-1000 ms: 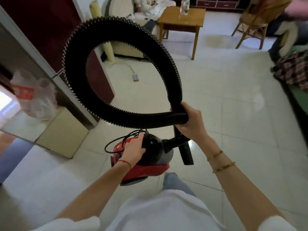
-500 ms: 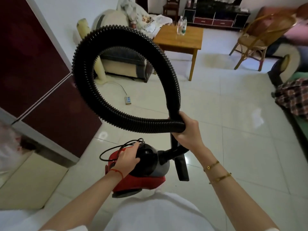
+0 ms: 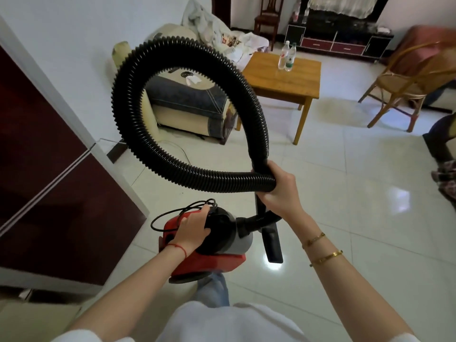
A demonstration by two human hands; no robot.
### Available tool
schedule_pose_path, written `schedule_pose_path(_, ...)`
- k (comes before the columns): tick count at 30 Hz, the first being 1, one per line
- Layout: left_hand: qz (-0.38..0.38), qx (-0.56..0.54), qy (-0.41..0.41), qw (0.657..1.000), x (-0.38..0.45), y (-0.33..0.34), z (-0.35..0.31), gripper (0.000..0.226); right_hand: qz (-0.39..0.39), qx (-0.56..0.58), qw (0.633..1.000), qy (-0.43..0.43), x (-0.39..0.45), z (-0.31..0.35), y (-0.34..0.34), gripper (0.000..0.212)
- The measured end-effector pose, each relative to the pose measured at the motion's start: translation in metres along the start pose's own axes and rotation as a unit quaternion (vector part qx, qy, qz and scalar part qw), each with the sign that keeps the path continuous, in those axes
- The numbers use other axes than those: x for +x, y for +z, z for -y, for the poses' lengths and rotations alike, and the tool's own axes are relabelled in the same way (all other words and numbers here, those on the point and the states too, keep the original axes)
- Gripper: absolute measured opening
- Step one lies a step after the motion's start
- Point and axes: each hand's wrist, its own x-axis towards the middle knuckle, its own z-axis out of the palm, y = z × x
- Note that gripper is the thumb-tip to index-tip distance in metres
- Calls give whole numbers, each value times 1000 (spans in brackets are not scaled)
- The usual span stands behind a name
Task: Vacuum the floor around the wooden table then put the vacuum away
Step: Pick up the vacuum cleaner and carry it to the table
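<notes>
I carry a red and black canister vacuum (image 3: 219, 257) above the tiled floor. My left hand (image 3: 193, 229) grips its top, with the black power cord (image 3: 167, 215) looped beside my fingers. My right hand (image 3: 277, 191) grips the black ribbed hose (image 3: 128, 99), which is coiled in one big loop in front of me. The black nozzle (image 3: 272, 245) hangs down below that hand. The wooden table (image 3: 281, 80) stands ahead, with two plastic bottles (image 3: 286, 56) on it.
A dark red cabinet (image 3: 49, 193) runs along my left. A cushioned armchair (image 3: 190, 107) with laundry sits left of the table, a cord trailing on the floor beside it. A rattan chair (image 3: 404, 85) stands at the right, a TV unit (image 3: 338, 43) at the back.
I have moved forward into the room with the vacuum; the table and armchair are nearer. The cabinet and doorway at the left have slid behind. Both grips are unchanged.
</notes>
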Motion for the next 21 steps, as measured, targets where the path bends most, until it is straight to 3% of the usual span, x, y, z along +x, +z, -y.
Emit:
schedule_pose_path(6, 39, -11, -25, 999, 127, -36, 30, 31, 5, -19, 1000, 14, 124, -35, 37, 40)
schedule_pose_path(12, 65, -16, -34, 997, 231, -69, 50, 43, 6, -31, 999, 13, 226, -65, 60, 37)
schedule_pose_path(21, 46, 5, -23, 999, 388, -83, 59, 43, 17, -25, 999, 13, 371, -152, 77, 44)
